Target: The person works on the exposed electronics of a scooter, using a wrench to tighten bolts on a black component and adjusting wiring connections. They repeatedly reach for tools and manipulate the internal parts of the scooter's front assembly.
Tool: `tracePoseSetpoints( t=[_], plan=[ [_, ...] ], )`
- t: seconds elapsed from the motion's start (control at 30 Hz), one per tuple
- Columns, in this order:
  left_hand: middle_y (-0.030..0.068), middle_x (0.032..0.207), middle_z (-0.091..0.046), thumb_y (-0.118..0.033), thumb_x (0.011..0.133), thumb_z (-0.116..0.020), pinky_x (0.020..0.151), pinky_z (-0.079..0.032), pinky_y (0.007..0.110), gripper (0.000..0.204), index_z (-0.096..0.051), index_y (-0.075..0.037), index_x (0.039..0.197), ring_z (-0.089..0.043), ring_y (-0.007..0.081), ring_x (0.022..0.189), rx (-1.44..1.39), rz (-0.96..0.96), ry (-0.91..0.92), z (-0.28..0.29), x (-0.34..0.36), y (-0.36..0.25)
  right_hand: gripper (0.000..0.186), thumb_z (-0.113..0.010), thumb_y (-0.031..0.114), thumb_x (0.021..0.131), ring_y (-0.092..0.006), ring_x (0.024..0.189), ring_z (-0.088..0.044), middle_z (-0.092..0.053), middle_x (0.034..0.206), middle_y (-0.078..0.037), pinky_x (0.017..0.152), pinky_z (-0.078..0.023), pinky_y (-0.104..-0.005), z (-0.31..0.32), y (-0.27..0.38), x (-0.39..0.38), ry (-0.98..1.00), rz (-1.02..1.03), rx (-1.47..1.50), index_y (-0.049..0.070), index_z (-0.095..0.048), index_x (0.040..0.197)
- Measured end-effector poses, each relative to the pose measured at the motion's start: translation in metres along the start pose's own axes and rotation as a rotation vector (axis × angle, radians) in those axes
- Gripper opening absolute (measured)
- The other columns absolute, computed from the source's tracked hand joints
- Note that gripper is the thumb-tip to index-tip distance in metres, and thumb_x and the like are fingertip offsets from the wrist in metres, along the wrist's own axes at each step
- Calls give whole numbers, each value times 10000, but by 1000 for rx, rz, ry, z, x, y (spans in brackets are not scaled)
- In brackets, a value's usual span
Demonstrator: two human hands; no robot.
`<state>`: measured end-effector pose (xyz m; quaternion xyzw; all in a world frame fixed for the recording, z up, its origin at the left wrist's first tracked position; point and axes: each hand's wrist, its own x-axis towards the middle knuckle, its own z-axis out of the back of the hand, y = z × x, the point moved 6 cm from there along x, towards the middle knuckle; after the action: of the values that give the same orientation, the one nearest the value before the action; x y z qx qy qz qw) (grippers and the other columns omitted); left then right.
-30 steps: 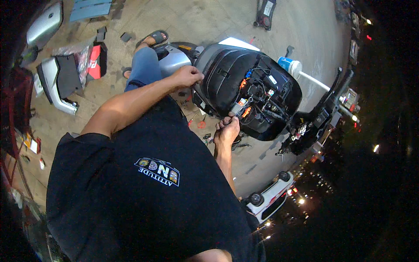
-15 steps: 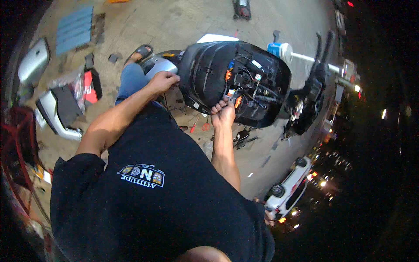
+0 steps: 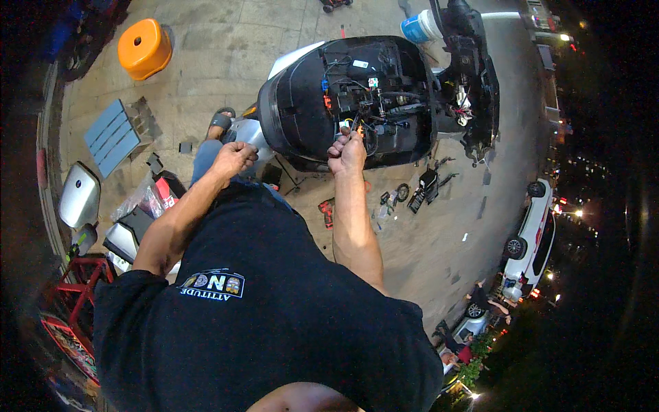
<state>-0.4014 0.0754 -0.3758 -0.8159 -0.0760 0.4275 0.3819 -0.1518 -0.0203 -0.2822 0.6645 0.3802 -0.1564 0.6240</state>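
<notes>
Both hands (image 3: pixel 235 159) (image 3: pixel 348 152) are at a scooter body (image 3: pixel 292 113) with exposed wiring (image 3: pixel 376 101).

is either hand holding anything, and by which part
I can't tell: the right hand, curled near the wiring, and the left hand both hide any hold.

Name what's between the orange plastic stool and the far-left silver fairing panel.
A blue slatted board lies between the orange plastic stool and silver fairing panel; head view shows it.
</notes>
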Motion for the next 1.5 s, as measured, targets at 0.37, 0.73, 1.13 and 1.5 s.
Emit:
tracePoseSetpoints(
  t=[0.37, 0.73, 1.13, 1.5],
  plan=[
    [-4, 732, -591, -219, 897, -581, 525, -391, 213, 195, -607, -51, 803, -506, 73, 609, 56, 0, -31, -2, -11, -6, 216, -449, 235, 922, -70, 474, -299, -364, 626, 38, 419, -230, -237, 9, 2, 6, 0, -35, 32, 62, -577, 929],
    [0, 727, -577, -224, 885, -585, 535, -406, 222, 197, -614, -34, 841, -503, 82, 617, 5, 22, -25, 3, -4, 15, 338, -429, 341, 970, -78, 475, -342, -381, 611, 36, 400, -264, -241, 9, 17, 6, 24, 92, -232, 33, -559, 928],
    [20, 763, -609, -213, 911, -551, 535, -415, 218, 183, -598, -40, 873, -534, 89, 621, 208, 76, -14, -4, -17, -10, 280, -407, 317, 969, -77, 428, -360, -414, 582, 30, 370, -283, -251, -1, -3, 10, 35, 101, 125, 94, -530, 853],
    [61, 806, -629, -153, 935, -502, 556, -429, 247, 192, -594, 15, 924, -561, 133, 649, 383, 75, 147, -45, 8, -53, 308, -402, 332, 975, -81, 406, -366, -435, 588, 27, 359, -297, -236, -6, -10, 10, 30, 57, 264, 74, -541, 882]
  ],
)
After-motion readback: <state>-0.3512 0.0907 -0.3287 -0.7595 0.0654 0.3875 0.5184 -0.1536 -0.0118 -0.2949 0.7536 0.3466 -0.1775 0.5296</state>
